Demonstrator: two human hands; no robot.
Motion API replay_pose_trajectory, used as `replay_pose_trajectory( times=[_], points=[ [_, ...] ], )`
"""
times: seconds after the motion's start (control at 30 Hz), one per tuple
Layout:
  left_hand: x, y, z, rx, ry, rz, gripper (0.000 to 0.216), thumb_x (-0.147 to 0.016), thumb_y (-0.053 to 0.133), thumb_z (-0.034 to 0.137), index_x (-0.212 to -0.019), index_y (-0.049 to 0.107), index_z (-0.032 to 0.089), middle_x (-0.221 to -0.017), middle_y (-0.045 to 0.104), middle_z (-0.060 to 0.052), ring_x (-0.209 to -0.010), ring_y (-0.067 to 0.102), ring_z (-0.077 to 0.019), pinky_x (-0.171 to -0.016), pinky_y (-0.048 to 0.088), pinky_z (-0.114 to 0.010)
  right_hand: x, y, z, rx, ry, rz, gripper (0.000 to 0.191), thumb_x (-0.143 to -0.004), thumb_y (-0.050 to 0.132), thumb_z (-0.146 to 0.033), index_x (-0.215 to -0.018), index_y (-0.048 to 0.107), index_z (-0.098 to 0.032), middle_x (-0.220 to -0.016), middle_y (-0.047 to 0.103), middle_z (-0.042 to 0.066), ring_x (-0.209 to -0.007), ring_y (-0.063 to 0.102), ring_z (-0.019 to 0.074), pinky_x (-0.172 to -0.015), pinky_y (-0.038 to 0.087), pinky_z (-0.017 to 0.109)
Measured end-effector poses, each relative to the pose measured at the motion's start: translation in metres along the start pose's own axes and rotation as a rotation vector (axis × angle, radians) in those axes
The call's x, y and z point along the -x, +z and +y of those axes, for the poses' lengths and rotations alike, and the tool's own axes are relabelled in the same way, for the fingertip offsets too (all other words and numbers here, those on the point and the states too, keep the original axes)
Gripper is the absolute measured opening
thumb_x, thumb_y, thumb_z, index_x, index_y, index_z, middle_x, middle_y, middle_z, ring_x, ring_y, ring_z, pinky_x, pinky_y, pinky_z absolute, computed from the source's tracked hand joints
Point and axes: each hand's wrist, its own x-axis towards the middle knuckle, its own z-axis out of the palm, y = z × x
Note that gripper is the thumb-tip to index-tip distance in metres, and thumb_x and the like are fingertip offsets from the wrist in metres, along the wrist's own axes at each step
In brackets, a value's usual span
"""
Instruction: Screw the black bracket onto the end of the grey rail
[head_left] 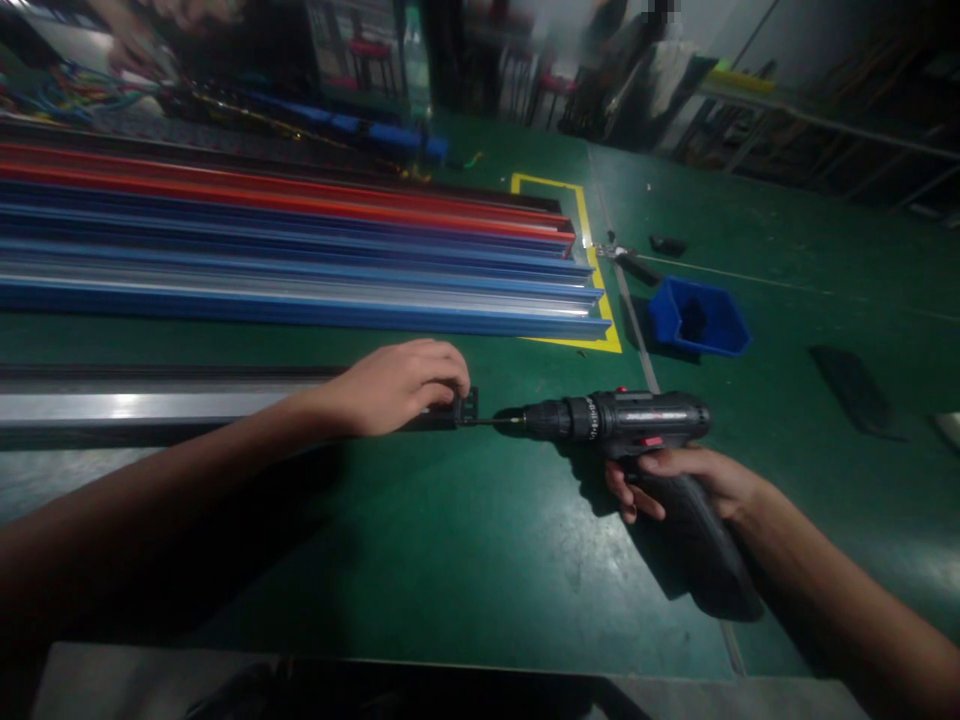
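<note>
My right hand [675, 480] is wrapped round the grip of a black cordless drill [637, 415] with red buttons. Its long thin bit [491, 421] points left and meets a small black end cap [466, 408] at the end of a long metal rail [165, 406]. My left hand [401, 388] lies over that end of the rail, fingers curled round it beside the end cap. The rail is black along its edges with a silvery middle strip. My palm hides part of its end.
Blue channel rails [300, 290] and red ones [300, 190] lie side by side beyond, near yellow tape [600, 300]. A blue bin [701, 318] with dark contents stands at the right. Pliers-like tool [630, 262] lies behind it. Another person's hand [135, 50] is near wires.
</note>
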Motion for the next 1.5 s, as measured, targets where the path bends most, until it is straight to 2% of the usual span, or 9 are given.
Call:
replay_pose_trajectory(
  times=[0.37,1.5],
  points=[
    [-0.0002,-0.0007,0.0006,0.002,-0.006,-0.012,0.022,-0.100,0.050,0.029,-0.102,0.072,0.025,-0.121,0.068,-0.002,-0.117,0.060,-0.0202,-0.102,0.042,-0.033,-0.0008,0.0028,0.0003,0.010,0.000,0.024,0.026,-0.098,0.063,-0.026,-0.109,0.074,-0.005,-0.093,0.073,0.010,-0.064,0.064,0.0075,-0.081,0.061,0.030],
    [0.0021,-0.0016,-0.0014,-0.030,0.006,-0.032,0.024,-0.102,0.047,0.029,-0.105,0.070,0.025,-0.123,0.066,-0.002,-0.118,0.058,-0.0207,-0.101,0.042,-0.034,-0.0010,0.0017,0.0008,0.004,0.003,0.026,0.026,-0.097,0.064,-0.025,-0.107,0.073,-0.003,-0.092,0.073,0.010,-0.063,0.065,0.0072,-0.080,0.062,0.029]
  ],
)
